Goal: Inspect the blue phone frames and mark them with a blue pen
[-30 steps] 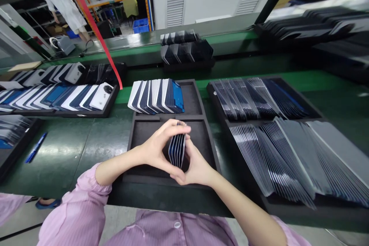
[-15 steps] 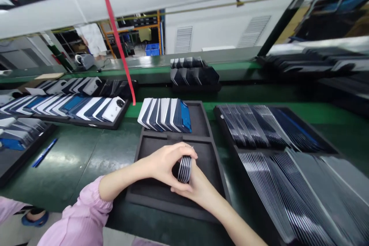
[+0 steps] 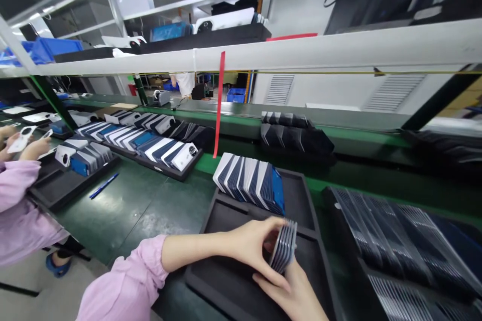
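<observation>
The left hand [image 3: 256,246] is clamped on a small stack of thin panels [image 3: 285,247], fingers at its upper end and thumb at its lower end. The right hand [image 3: 295,286] closes on the same stack from the lower right (its far fingers are hidden). The stack stands tilted, edges toward the viewer, over the front half of a black tray [image 3: 214,283].

In the tray's back half, a row of white and dark blue panels [image 3: 248,180] leans together, with a bright blue face at its right end. To the right, another tray holds clear-looking sheets [image 3: 395,230] in tight rows. To the left lie a blue pen [image 3: 104,186] and, beyond it, a long row of phone covers [image 3: 146,143]. A red strip [image 3: 219,105] hangs behind. Farther left, a co-worker's hand [image 3: 34,149] holds a white cover [image 3: 21,139].
</observation>
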Tool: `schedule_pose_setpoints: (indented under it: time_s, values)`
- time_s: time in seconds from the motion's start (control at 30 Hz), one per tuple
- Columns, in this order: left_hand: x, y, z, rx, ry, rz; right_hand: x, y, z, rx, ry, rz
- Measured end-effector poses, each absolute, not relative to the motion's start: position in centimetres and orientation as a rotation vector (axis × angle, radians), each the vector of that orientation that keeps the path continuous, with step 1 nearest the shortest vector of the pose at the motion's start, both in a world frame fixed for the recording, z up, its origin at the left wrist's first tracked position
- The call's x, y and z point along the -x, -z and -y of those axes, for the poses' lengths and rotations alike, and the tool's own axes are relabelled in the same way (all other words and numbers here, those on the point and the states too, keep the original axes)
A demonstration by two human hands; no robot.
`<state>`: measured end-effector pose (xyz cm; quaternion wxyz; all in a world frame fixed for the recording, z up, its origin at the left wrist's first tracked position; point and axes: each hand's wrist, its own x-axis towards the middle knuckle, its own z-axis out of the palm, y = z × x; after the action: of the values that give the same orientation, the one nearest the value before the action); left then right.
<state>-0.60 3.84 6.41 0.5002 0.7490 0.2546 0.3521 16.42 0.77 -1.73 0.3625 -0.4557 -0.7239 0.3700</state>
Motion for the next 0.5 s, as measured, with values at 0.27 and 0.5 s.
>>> schedule_pose_setpoints:
  time_s: [0.27, 0.5]
  values:
    - [1.3, -8.9, -3.1, -1.688, -0.983, -0.566, -16.7, 1.2, -1.2, 1.169, -0.709, 1.883]
    - [1.3, -6.3, -4.4, -1.695, -0.827, -0.583, -15.8, 1.2, -1.3, 1.347, -0.843, 1.798]
